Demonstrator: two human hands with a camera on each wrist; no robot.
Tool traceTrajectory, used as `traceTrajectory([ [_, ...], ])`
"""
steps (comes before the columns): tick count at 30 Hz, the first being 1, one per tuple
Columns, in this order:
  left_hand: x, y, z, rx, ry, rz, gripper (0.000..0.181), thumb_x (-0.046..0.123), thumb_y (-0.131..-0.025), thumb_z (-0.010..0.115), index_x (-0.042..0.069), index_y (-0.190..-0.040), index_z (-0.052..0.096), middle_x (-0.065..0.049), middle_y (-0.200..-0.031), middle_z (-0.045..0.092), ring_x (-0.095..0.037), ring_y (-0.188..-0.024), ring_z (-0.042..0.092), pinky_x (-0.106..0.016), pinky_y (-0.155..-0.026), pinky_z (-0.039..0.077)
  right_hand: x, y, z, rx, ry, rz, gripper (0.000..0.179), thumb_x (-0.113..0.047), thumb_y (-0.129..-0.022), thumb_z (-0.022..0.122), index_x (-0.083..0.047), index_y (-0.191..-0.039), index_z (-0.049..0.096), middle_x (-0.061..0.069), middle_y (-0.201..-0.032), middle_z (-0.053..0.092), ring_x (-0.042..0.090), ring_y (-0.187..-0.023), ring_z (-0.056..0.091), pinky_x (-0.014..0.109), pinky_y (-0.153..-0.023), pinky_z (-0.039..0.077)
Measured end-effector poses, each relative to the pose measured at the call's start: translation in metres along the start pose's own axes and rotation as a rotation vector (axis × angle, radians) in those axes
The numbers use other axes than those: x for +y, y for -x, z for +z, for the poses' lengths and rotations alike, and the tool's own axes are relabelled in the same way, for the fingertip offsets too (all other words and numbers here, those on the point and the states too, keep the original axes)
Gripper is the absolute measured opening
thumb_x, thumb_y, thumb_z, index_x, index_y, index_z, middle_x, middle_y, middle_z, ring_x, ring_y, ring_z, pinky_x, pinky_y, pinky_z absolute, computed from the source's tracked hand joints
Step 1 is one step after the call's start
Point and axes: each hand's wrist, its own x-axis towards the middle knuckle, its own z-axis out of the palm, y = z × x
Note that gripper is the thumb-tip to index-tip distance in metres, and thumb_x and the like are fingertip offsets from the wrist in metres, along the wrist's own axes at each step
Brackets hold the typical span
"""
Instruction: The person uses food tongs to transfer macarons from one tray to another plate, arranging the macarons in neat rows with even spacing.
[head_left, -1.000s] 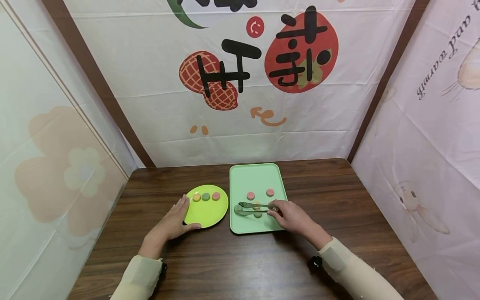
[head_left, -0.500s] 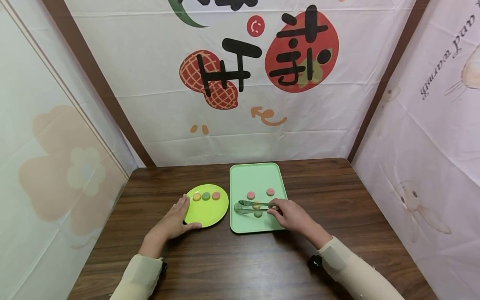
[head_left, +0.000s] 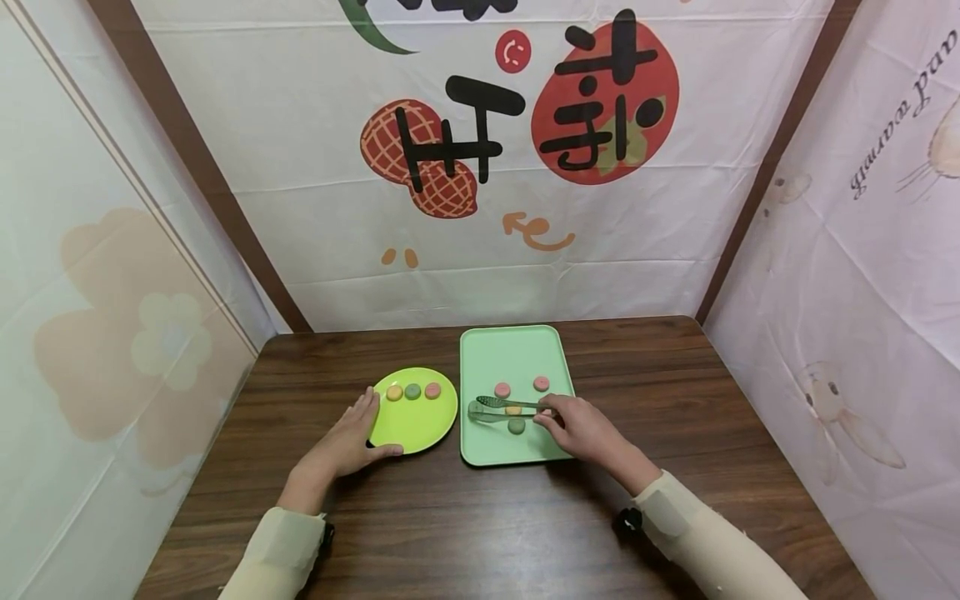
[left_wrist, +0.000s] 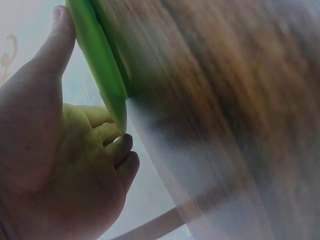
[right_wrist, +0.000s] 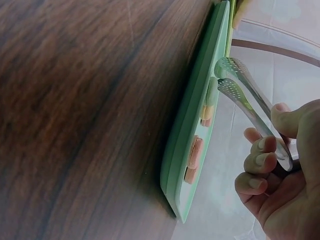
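My right hand [head_left: 577, 427] grips metal tongs [head_left: 492, 402] over the mint-green tray [head_left: 510, 350]. Thumb and fingers pinch the tongs' arms in the right wrist view. At the perforated tips is a pale green round piece, apparently a macaron, partly covered. Beneath and around the tongs lie a yellow macaron [head_left: 513, 411], a green macaron [head_left: 516, 426] and pink macarons [head_left: 502, 389]; another pinkish one is partly hidden by my fingers. My left hand [head_left: 341, 442] rests spread against the left rim of the yellow-green plate [head_left: 416, 429], thumb along its near edge.
On the plate a yellow [head_left: 394, 392], a green [head_left: 412, 391] and a pink macaron [head_left: 432, 390] sit in a row. Plate and tray stand side by side on a dark wooden table [head_left: 465, 533]. Printed white curtains [head_left: 637, 242] enclose the back and sides.
The tongs' tips have risen slightly, and the pale green piece at them has shifted a little with them. My left hand and the plate have stayed put.
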Motion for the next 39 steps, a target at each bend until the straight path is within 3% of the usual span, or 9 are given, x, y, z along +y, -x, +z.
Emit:
traceTrajectory([
  [9, -0.001, -0.001, -0.001, 0.0, 0.006, -0.001, 0.123, 0.064, -0.095, 0.074, -0.012, -0.167, 0.01, -0.032, -0.176, 0.003, -0.049, -0.163, 0.008, -0.064, -0.131, 0.015, 0.0, -0.003, -0.001, 0.012, -0.027, -0.005, 0.019, -0.024, -0.107, 0.071, -0.007, -0.113, 0.074, -0.01, -0.08, 0.066, 0.0, -0.064, 0.051, 0.026, -0.064, 0.051],
  [18, 0.0, -0.003, 0.001, -0.003, -0.002, -0.001, 0.123, 0.065, -0.094, 0.074, -0.012, -0.167, 0.011, -0.033, -0.175, 0.004, -0.049, -0.163, 0.009, -0.064, -0.131, 0.015, -0.001, -0.007, 0.002, 0.065, -0.035, -0.041, 0.015, -0.026, -0.108, 0.07, -0.011, -0.111, 0.073, -0.004, -0.089, 0.073, 0.001, -0.071, 0.059, 0.029, -0.065, 0.054],
  [28, 0.001, -0.002, -0.001, 0.0, -0.008, 0.005, 0.124, 0.066, -0.094, 0.074, -0.013, -0.166, 0.011, -0.033, -0.175, 0.005, -0.049, -0.163, 0.01, -0.064, -0.131, 0.016, -0.005, -0.015, 0.006, 0.073, -0.031, -0.045, 0.009, -0.024, -0.107, 0.071, -0.015, -0.104, 0.07, -0.013, -0.072, 0.057, 0.001, -0.058, 0.044, 0.026, -0.058, 0.045],
  [39, 0.0, 0.0, 0.001, -0.002, 0.002, -0.006, 0.123, 0.063, -0.095, 0.075, -0.013, -0.166, 0.011, -0.033, -0.175, 0.004, -0.049, -0.162, 0.009, -0.065, -0.13, 0.016, -0.02, -0.024, 0.01, 0.012, -0.067, -0.064, 0.021, -0.023, -0.109, 0.067, -0.006, -0.119, 0.074, -0.008, -0.083, 0.066, 0.002, -0.063, 0.05, 0.028, -0.061, 0.049],
])
